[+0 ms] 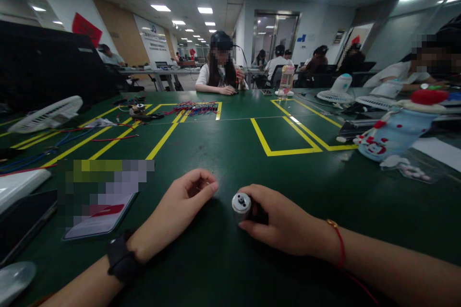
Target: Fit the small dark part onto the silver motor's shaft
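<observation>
My right hand (pixel 275 218) is wrapped round a small cylindrical electric motor (pixel 240 207) and holds it upright at the table's surface. The motor's silver end faces up, with a short shaft and small dark holes. Left of it, my left hand (pixel 192 193) is closed in a pinch, thumb against the curled fingers. Whatever may be between those fingers is too small to make out. A gap of green table (pixel 216 259) lies between the two hands. Near my left wrist rests a phone (pixel 108 218), partly blurred.
Loose wires (pixel 198 108) lie in a bundle farther back, inside yellow tape (pixel 268 148) markings. A white fan (pixel 48 114) stands at left, a blue cup (pixel 398 129) at right. Across the table sits a person (pixel 221 64), with a clear bottle (pixel 286 80) nearby.
</observation>
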A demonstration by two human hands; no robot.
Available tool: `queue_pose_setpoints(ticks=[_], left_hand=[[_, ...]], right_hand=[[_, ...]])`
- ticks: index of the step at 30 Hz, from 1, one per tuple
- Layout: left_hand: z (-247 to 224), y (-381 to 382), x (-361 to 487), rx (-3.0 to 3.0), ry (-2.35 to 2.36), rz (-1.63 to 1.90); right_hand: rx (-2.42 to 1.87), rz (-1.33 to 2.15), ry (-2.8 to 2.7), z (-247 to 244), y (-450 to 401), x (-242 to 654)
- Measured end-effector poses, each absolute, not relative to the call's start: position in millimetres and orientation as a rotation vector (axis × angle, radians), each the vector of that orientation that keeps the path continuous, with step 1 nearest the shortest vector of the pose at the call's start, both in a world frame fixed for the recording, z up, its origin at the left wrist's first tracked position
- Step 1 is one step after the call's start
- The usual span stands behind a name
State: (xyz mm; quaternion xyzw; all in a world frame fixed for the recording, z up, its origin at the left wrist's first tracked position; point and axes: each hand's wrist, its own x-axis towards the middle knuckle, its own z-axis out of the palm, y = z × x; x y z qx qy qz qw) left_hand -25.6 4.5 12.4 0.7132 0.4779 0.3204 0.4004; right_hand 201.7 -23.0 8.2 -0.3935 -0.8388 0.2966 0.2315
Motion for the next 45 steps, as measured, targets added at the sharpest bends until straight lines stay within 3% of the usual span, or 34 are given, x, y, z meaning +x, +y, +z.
queue_pose_setpoints(ticks=[9, 29, 45], left_hand=[[38.2, -9.8, -5.0, 2.205, 0.993, 0.776], [34.4, -2.2, -11.7, 2.096, 1.024, 0.861], [7.6, 4.4, -27.9, 2.327, 1.037, 0.519]], right_hand=[[-1.027, 0.781, -2.305, 5.0, -22.0, 200.7], [-1.047, 0.802, -2.306, 6.2, -22.1, 202.0], [-1.055, 0.823, -2.278, 6.7, -23.4, 202.8]])
